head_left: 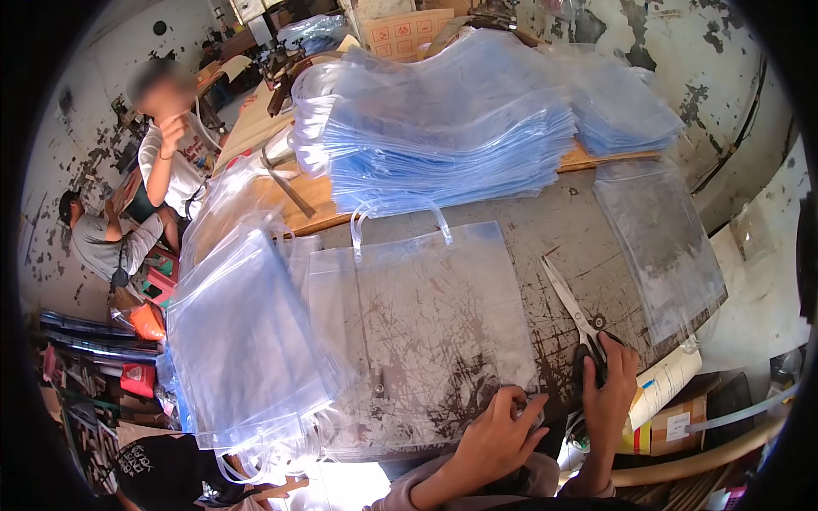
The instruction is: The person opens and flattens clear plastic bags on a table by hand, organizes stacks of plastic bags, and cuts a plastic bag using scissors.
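A clear plastic bag (426, 315) with a looped handle at its top edge lies flat on the scratched dark tabletop. My left hand (498, 434) is at the bag's lower right corner, its fingers bent and pressed together there; a bit of clear plastic shows by the fingertips. My right hand (612, 383) has its fingers round the black handles of the scissors (576, 308), which lie on the table with the blades pointing away from me. Left of the flat bag is a pile of clear bags (247, 324), with handles hanging over the near edge.
A tall stack of clear bluish bags (443, 128) fills the back, with a smaller stack (618, 102) beside it. Another clear sheet (660, 247) lies at the right. Two people are at the left, one person (175, 145) nearer; a black-capped head (170, 473) is below.
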Demonstrator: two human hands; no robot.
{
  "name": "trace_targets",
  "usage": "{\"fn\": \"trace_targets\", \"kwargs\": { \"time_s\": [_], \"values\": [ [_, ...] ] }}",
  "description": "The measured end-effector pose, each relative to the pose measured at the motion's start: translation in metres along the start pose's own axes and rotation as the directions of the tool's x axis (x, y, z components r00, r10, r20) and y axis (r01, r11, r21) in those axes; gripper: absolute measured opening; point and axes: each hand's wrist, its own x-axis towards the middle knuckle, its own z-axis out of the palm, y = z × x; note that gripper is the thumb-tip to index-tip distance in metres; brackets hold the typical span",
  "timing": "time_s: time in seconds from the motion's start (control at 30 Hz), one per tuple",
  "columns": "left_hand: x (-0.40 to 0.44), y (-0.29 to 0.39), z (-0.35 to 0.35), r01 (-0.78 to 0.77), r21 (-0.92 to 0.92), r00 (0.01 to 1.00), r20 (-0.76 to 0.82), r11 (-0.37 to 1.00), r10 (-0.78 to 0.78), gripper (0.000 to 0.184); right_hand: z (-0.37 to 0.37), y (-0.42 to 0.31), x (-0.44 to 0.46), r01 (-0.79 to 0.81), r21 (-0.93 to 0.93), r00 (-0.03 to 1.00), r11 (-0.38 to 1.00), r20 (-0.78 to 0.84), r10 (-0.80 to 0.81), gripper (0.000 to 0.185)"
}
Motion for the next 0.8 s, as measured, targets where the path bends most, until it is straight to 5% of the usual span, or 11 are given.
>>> {"fn": "trace_targets", "kwargs": {
  "time_s": [0.3,0.8],
  "values": [
    [-0.003,-0.002,-0.001,0.030,-0.116,0.999,-0.032,0.993,-0.034,0.048,0.000,-0.003,-0.001,-0.012,-0.018,1.000,1.000,0.022,0.012,0.034],
    [-0.002,-0.004,0.001,-0.017,-0.055,0.994,-0.109,0.998,0.011,0.062,0.000,-0.005,-0.005,-0.006,-0.058,1.000,0.998,0.021,0.007,0.035]
  ]
}}
